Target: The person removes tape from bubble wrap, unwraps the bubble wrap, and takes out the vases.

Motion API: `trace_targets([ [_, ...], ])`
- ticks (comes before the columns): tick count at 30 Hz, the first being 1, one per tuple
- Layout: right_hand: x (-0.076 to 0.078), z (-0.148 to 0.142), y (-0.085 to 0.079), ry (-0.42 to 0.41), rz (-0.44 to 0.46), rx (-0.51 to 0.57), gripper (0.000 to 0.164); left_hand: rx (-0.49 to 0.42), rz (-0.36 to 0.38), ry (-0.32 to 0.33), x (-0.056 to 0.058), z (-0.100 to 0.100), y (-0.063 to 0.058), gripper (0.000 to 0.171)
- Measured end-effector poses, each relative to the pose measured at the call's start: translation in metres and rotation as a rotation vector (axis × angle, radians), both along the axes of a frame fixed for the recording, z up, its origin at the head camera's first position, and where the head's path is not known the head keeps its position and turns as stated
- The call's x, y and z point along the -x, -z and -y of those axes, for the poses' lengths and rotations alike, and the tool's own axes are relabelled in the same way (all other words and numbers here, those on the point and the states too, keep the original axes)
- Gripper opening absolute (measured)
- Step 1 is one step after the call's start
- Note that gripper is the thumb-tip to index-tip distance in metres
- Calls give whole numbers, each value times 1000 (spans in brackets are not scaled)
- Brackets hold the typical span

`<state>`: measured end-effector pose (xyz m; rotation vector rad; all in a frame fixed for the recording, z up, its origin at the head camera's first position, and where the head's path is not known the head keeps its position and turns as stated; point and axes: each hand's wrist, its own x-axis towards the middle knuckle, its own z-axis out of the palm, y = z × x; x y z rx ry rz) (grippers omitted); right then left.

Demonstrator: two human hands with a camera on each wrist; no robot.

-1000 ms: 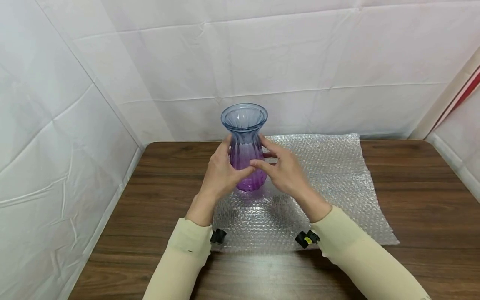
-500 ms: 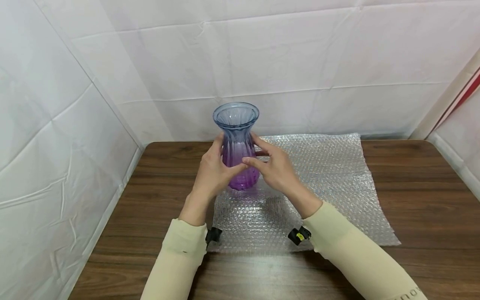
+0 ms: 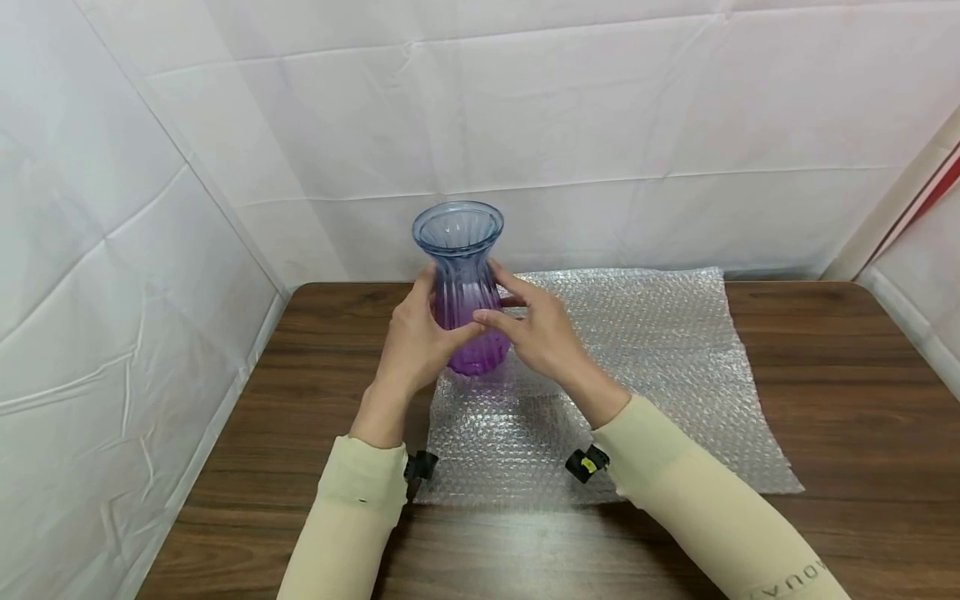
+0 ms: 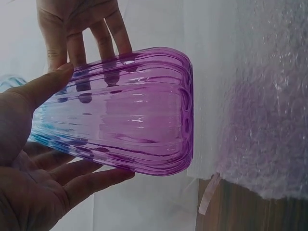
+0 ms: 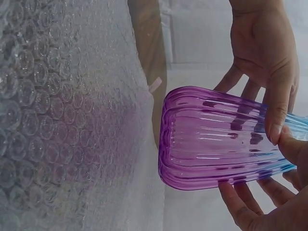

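A ribbed glass vase [image 3: 468,304], blue at its flared rim and purple at its base, is held upright between both hands. The left hand [image 3: 414,340] grips its left side, and the right hand [image 3: 543,335] grips its right side; the two thumbs meet across the front. In the left wrist view the purple base of the vase [image 4: 144,110] hangs above the bubble wrap [image 4: 269,110], with a gap between them. The right wrist view shows the fingers of the right hand [image 5: 284,207] spread along the glass. Some fingertips show only through the vase.
The sheet of bubble wrap [image 3: 645,358] lies flat on a dark wooden table [image 3: 315,375], its right part reaching well past the right hand. White cloth walls [image 3: 570,108] stand behind and at the sides. Black wrist devices [image 3: 587,462] sit at both cuffs.
Both hands have carried the vase to the left and slightly upward in the head view, toward the bubble wrap's left edge. Their grip looks the same, and the bubble wrap stays in place.
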<state>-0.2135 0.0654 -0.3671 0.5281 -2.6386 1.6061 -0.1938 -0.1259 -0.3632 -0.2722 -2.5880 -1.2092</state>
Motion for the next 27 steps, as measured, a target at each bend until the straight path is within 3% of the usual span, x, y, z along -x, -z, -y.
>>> trace_targets([
  [11,7,11,0,-4,-11,-26,75,-45,6,-11,5,9,3,104],
  [19,9,16,-2,0,8,-38,75,7,19,-82,5,13,2,104],
  [27,13,22,0,-10,22,-11,75,2,32,-93,7,18,3,101],
])
